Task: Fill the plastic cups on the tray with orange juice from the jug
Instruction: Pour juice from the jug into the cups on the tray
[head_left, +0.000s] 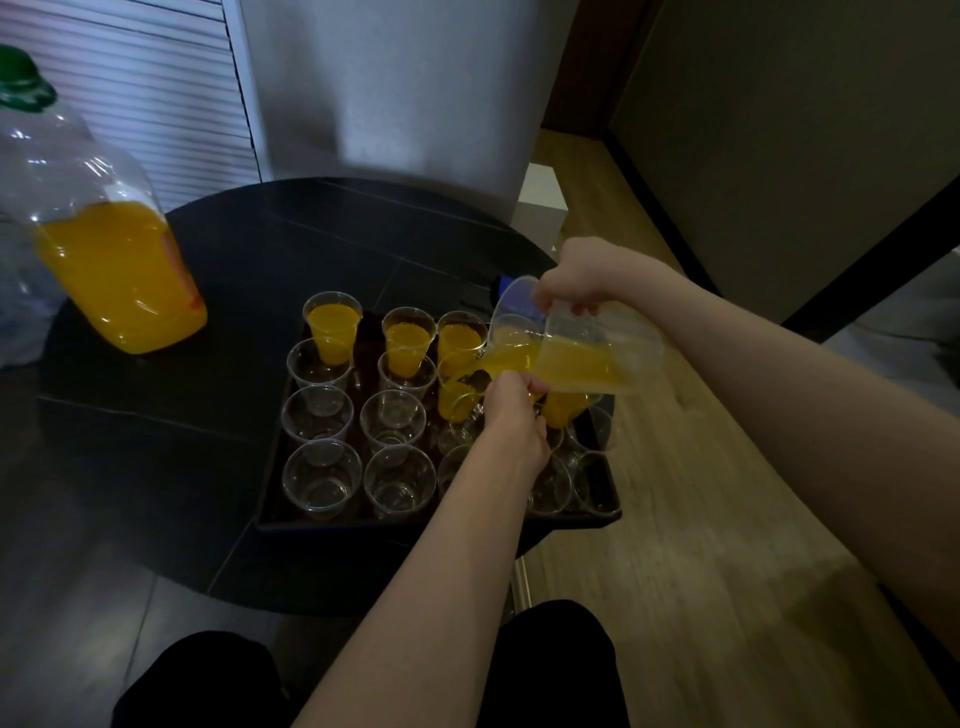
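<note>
The tray (322, 525) overhangs the table (249, 249) edge (floor right); my right hand (576, 278) tips the jug (582, 348), my left hand (511, 410) grips a cup (460, 395).

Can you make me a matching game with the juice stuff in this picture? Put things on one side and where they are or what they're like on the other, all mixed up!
Things:
1. jug
2. big bottle
3. front-left cup
4. tray

Descriptions:
A. stands on the table, left of the tray
B. tipped over, pouring juice
C. dark, holds all the cups
D. clear and empty

Pairs: 1-B, 2-A, 3-D, 4-C
</note>
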